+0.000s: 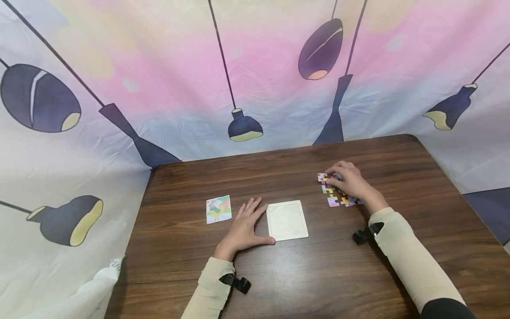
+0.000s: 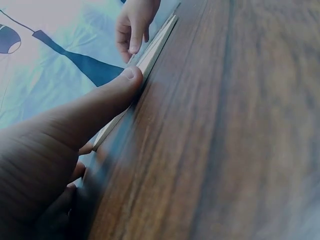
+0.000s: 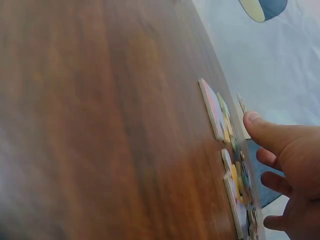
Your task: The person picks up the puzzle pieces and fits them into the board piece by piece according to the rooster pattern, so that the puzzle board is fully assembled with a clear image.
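A white square puzzle tray (image 1: 287,220) lies on the table in the head view. My left hand (image 1: 244,228) touches its left side with fingers spread, the thumb at the near corner and the index finger at the far one. In the left wrist view that thumb (image 2: 117,92) rests against the edge of the tray (image 2: 159,42). Over a cluster of jigsaw pieces (image 1: 334,201) at the right, my right hand (image 1: 350,180) pinches a puzzle piece (image 3: 241,103). Only a thin edge of this piece shows at the thumb tip in the right wrist view; the index finger is hidden there.
A small square picture card (image 1: 218,209) showing a colourful bird lies left of my left hand. The brown wooden table (image 1: 287,283) ends at the back against a printed curtain (image 1: 275,88). A wrist camera (image 1: 241,283) is strapped on each sleeve.
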Motion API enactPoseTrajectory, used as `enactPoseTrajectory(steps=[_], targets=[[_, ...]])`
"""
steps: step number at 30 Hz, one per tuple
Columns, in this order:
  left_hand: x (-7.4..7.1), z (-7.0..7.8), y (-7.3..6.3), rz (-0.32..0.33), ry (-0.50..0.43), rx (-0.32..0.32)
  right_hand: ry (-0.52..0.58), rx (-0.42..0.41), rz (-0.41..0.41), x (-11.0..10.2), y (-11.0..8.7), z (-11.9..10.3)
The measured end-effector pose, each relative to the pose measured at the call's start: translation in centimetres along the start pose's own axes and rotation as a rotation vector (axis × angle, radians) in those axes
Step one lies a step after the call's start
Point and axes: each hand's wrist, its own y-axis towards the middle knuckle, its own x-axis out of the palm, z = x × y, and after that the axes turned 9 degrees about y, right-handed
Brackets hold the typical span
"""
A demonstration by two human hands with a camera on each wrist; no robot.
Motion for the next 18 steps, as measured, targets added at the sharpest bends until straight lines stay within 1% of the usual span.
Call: enactPoseTrajectory(steps=[9, 18], targets=[[0.0, 0.1, 0.0, 0.014, 0.008, -0.004, -0.029, -0.022, 0.055, 1.6, -0.4, -1.7], [-0.1, 0.1, 0.0, 0.014, 0.003, 0.002, 0.004, -0.055, 0.072, 3.9, -0.9, -3.9]])
